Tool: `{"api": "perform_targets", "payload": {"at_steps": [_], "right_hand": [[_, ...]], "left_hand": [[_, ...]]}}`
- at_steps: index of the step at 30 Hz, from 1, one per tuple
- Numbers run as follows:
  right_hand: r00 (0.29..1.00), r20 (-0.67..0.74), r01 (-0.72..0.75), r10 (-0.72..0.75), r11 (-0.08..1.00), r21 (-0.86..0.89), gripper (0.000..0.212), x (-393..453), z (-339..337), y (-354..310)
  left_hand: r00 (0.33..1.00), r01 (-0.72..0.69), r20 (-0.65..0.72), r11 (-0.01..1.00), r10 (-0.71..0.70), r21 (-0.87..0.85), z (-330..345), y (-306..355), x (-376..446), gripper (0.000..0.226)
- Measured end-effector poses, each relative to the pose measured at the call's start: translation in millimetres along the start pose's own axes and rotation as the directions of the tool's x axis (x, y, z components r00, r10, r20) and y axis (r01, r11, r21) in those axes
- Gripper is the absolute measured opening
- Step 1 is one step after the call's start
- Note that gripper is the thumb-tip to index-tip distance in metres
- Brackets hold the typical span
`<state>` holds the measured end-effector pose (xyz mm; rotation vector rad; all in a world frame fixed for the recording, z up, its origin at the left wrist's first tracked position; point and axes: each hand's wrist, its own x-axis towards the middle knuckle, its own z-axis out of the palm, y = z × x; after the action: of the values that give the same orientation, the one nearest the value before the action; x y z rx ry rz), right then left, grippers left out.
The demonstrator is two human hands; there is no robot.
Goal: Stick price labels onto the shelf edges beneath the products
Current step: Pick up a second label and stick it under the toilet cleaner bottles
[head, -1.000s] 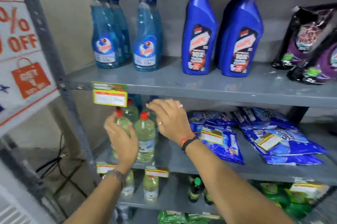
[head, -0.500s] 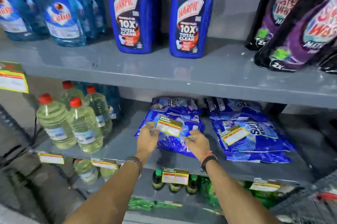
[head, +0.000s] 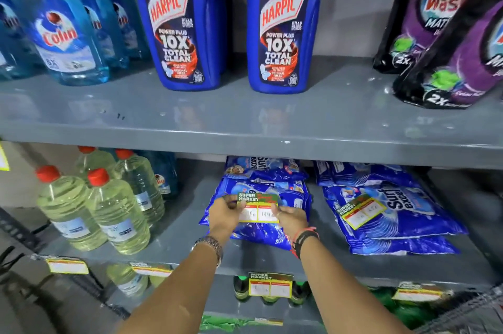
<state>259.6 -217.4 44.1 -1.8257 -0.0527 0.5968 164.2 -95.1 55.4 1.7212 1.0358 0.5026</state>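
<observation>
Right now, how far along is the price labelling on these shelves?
Done: the lower shelf edge carries a label beneath the detergent packs and others along it. In hand: left hand and right hand hold a Super Market label. Left: the Harpic shelf edge looks bare.

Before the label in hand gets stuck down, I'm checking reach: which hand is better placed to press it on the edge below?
Judging loosely, left: both hands hold the label, but the left hand sits nearer the bare edge beside the already stuck label.

Grey middle shelf (head: 174, 227) carries clear bottles (head: 92, 214) and blue detergent packs (head: 392, 214).
</observation>
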Motion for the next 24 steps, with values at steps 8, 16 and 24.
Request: {"api": "perform_targets", "payload": {"at_steps": [8, 16, 24], "right_hand": [[0.934, 0.247, 0.254, -0.260, 0.966, 0.058, 0.015, -127.9, -62.1, -39.1], [0.777, 0.282, 0.544, -0.563, 0.826, 0.151, 0.017, -241.2, -117.6, -155.3], [0.521, 0.135, 0.824, -0.843, 0.537, 0.181, 0.039, -302.3, -137.1, -261.3]], "left_hand": [[0.950, -0.255, 0.077, 0.897, 0.301, -0.362, -75.3, 24.8, -87.4, 0.016], [0.735, -0.591, 0.040, 0.669, 0.677, -0.452, -168.7, 148.9, -158.1, 0.027], [0.581, -0.749, -0.098, 0.483, 0.808, -0.453, -225.4, 264.9, -186.3, 0.026]]}}
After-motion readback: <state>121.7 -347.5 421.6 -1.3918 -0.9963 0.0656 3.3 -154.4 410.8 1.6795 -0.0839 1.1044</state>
